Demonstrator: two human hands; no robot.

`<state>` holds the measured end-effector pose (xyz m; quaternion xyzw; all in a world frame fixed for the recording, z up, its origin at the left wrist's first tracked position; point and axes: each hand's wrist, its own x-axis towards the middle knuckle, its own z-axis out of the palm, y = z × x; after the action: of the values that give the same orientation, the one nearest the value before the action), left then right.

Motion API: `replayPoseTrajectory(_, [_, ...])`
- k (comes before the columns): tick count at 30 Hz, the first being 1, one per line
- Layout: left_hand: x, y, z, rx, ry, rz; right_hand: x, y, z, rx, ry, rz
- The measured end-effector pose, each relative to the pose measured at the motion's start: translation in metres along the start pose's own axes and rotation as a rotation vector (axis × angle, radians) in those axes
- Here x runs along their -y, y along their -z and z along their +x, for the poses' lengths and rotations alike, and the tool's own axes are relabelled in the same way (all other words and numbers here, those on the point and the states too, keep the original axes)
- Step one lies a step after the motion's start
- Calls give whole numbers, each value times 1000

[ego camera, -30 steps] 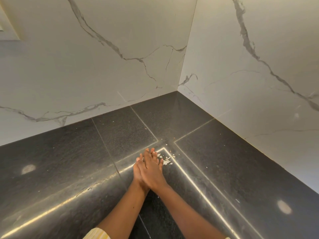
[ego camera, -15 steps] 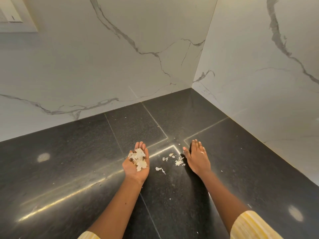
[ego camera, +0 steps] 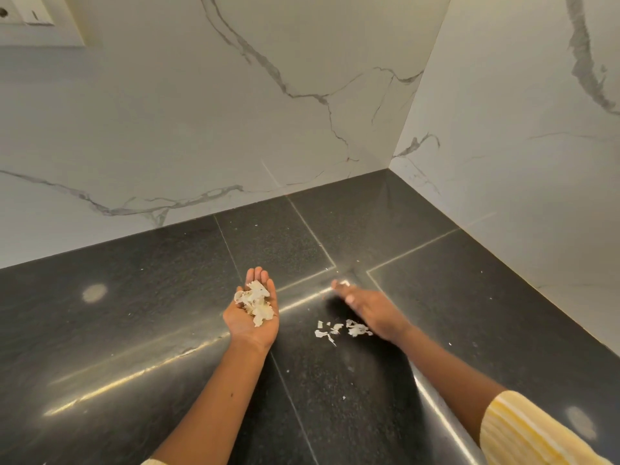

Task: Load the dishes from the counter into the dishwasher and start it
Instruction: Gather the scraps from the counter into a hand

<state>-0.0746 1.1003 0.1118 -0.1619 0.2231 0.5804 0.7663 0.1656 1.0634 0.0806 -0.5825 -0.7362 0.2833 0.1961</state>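
Left hand [ego camera: 253,313] palm up, fingers nearly straight, cupping scraps [ego camera: 255,302]. Right hand [ego camera: 369,310] palm down, blurred, fingers extended over counter [ego camera: 134,313]; loose scraps [ego camera: 342,328] just beside it, toward the back right corner.

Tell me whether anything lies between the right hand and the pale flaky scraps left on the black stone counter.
Nothing visible does. The right hand is right beside the loose pale flaky scraps on the black stone counter, only bare counter between. The left hand, palm up carrying more scraps, is off to the side.
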Motion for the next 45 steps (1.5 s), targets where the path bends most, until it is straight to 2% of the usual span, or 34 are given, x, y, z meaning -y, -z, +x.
replayPoseTrajectory(2, [-8, 1, -2, -11, -27, 15, -18, 16, 31, -142, -169, 3])
replayPoseTrajectory(4, [-17, 3, -3, -21, -51, 21, -30, 23, 69, -150, -315, -92])
replayPoseTrajectory(6, [-26, 6, 0, -30, -58, 34, -33, 25, 105, -136, -367, -193])
replayPoseTrajectory(8, [-30, 8, 3, -45, -65, 36, -25, 24, 133, -87, -323, -186])
replayPoseTrajectory(12, [-31, 6, 2, -43, -66, 50, 4, 9, 140, 116, -104, -252])
replayPoseTrajectory(15, [-23, 0, 1, -42, -37, 50, 16, 0, 108, 231, 23, -331])
replayPoseTrajectory(21, [1, -5, -3, -5, 2, 47, 22, 3, 27, 420, 124, -264])
replayPoseTrajectory(22, [3, -4, -4, -2, 8, 43, 19, 8, 12, 376, 116, -208])
replayPoseTrajectory(23, [5, -3, -6, -1, 12, 38, 14, 13, -4, 255, 90, -120])
replayPoseTrajectory(25, [6, 0, -11, 0, 10, 31, 0, 24, -33, -28, -67, 38])
replayPoseTrajectory(26, [6, 2, -14, 2, 7, 27, -8, 28, -45, -85, -175, 32])
replayPoseTrajectory(28, [5, 7, -20, 0, 2, 18, -20, 25, -64, 6, -306, -260])
replayPoseTrajectory(30, [6, 12, -27, -5, 0, 18, -25, 11, -72, 86, -274, -575])
replayPoseTrajectory(31, [7, 15, -30, -8, -2, 17, -21, 3, -72, 88, -254, -620])
replayPoseTrajectory(35, [9, 22, -40, -11, -2, 16, 2, -29, -59, 95, -160, -620])
replayPoseTrajectory(41, [10, 31, -52, 0, -2, 16, 30, -49, -39, 114, -118, -588])
replayPoseTrajectory(43, [11, 33, -56, -1, 1, 24, 36, -48, -38, 107, -116, -468])
replayPoseTrajectory(45, [12, 34, -59, -1, -1, 28, 40, -48, -38, 2, -173, -190])
